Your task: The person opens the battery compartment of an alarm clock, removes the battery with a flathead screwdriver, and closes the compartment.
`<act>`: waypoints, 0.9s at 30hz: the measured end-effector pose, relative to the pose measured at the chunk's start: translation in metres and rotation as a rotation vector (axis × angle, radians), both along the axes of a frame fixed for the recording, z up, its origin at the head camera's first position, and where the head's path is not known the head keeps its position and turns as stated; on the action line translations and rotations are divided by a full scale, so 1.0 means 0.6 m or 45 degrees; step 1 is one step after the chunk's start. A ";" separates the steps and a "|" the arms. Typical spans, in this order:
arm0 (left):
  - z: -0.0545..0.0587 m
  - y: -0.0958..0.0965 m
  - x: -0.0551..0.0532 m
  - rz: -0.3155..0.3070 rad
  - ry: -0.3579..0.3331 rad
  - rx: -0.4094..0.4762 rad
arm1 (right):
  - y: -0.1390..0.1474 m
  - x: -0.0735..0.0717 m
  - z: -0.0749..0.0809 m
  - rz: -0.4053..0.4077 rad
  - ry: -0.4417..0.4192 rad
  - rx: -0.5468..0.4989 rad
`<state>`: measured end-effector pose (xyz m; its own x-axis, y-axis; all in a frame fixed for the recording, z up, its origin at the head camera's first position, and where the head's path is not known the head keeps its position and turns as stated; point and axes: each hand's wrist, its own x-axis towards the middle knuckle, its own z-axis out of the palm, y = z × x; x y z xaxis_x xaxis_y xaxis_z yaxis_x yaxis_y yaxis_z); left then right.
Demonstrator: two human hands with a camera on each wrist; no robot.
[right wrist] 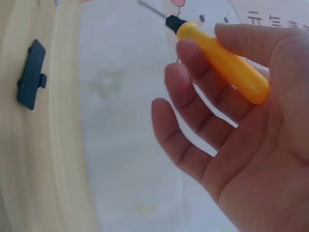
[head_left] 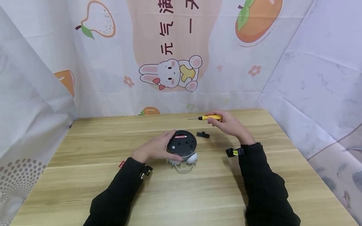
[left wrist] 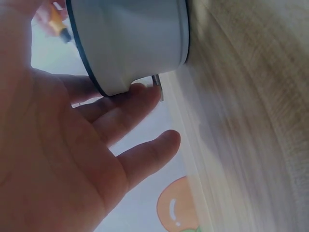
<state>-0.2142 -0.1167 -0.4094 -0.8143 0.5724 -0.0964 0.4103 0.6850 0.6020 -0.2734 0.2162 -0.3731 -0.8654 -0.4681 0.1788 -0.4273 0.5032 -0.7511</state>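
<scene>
A round twin-bell alarm clock (head_left: 183,147) lies face down on the table, its black back up and its white bells and wire handle toward the person. In the back's open slot sits a red-and-silver battery (head_left: 180,136). My left hand (head_left: 158,147) grips the clock's rim from the left, thumb near the bells; the left wrist view shows the fingers curved round the pale casing (left wrist: 130,43). My right hand (head_left: 226,123) holds a screwdriver (right wrist: 222,63) by its yellow handle, thumb against the fingers. The metal shaft points left, above the table behind the clock.
A small black battery cover (head_left: 203,135) lies just right of the clock. A red tag (head_left: 122,164) shows beside the left sleeve. The wooden table (head_left: 282,188) ends at a printed cloth backdrop (head_left: 107,78), with cloth at both sides too.
</scene>
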 end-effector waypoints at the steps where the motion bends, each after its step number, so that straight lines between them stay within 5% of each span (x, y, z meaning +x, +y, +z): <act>1: -0.001 0.001 0.000 0.001 -0.003 0.003 | -0.001 0.002 0.002 -0.005 0.017 -0.003; 11: -0.003 0.004 -0.001 -0.008 -0.010 0.014 | -0.013 0.016 0.019 0.020 0.121 0.009; 27: -0.003 0.001 -0.004 -0.016 -0.022 0.026 | -0.041 0.028 0.028 0.080 0.069 0.050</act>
